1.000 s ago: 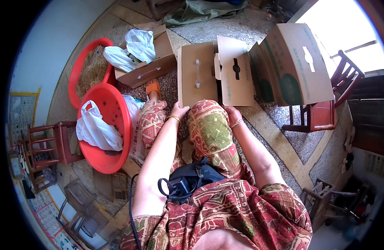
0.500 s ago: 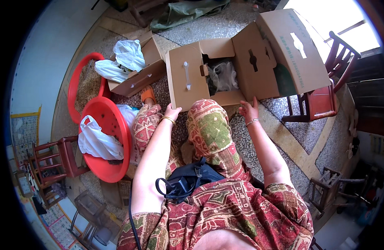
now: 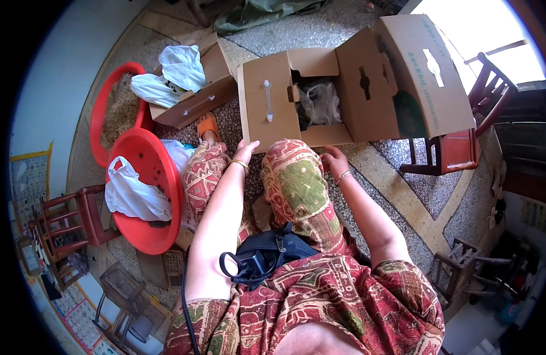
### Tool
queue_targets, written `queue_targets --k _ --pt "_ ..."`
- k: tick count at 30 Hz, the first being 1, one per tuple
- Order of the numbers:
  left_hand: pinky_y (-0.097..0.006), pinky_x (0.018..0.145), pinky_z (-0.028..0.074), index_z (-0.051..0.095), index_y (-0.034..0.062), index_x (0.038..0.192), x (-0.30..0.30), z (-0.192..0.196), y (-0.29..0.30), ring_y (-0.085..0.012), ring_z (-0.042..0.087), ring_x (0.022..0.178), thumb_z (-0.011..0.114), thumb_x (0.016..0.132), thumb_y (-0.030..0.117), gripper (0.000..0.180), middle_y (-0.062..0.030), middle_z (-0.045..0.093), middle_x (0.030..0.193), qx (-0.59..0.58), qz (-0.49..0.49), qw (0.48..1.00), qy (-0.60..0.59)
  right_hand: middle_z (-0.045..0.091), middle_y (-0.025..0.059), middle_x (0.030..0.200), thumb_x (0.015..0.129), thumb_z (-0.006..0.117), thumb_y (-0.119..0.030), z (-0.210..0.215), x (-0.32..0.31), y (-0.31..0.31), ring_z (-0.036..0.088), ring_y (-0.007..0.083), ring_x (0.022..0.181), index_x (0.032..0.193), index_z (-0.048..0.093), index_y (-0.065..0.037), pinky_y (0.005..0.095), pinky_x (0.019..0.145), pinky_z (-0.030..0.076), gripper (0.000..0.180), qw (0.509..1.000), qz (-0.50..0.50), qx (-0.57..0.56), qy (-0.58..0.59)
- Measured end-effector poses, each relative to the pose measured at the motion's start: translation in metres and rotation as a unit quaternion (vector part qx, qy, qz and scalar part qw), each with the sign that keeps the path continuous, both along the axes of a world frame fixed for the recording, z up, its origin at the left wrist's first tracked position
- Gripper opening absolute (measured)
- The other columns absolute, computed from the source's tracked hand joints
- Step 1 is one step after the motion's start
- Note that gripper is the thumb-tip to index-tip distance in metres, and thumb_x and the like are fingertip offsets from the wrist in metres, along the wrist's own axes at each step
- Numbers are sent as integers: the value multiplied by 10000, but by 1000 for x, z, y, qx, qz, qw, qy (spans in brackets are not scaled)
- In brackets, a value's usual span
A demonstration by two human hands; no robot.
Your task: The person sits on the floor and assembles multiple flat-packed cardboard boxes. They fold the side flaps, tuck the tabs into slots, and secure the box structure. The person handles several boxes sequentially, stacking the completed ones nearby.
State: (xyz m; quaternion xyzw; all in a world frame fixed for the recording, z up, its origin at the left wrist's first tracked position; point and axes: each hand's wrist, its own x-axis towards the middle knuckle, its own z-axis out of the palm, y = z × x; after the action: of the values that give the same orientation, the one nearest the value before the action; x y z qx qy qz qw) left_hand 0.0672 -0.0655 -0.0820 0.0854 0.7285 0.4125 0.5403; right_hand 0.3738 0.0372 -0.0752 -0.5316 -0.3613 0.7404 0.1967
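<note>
On the floor (image 3: 424, 195), an opened carton (image 3: 270, 127) holding a plastic bag (image 3: 321, 106) stood before the person's right knee (image 3: 293, 168), with a bag-filled carton (image 3: 221, 90) to its left, two basins (image 3: 145, 241) nearer the floor's left edge, and a chair (image 3: 456, 155) toward the right edge.

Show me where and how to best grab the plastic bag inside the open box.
Probably by the crumpled upper folds of the plastic bag, reaching straight down from above: it sits inside the cardboard box, whose walls surround it while the mouth stands open.
</note>
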Motion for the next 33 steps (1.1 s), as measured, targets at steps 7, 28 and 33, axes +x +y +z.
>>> queue_targets --k 7,28,33 --pt "-380 1011 259 167 -11 1372 -1 -9 -12 -269 322 1252 669 719 364 904 -185 320 1371 -49 -15 997 59 607 77 880 865 463 -148 -27 -39 11 571 172 835 1047 578 -56 281 761 455 234 997 30 11 70" --pt "-477 939 397 354 153 1319 22 192 -88 -248 442 1173 494 892 296 471 -141 430 1292 362 103 889 -260 149 115 1447 870 400 -291 -9 -119 17 151 316 1328 1350 304 -208 686 943 193 496 638 431 546 -329" --pt "-452 915 421 384 162 1297 24 190 -74 -244 462 1146 536 869 307 477 -125 455 1271 329 86 906 -252 217 168 1404 780 554 -279 -3 -109 12 219 345 1288 1324 323 -133 536 999 267 608 752 317 515 -262"
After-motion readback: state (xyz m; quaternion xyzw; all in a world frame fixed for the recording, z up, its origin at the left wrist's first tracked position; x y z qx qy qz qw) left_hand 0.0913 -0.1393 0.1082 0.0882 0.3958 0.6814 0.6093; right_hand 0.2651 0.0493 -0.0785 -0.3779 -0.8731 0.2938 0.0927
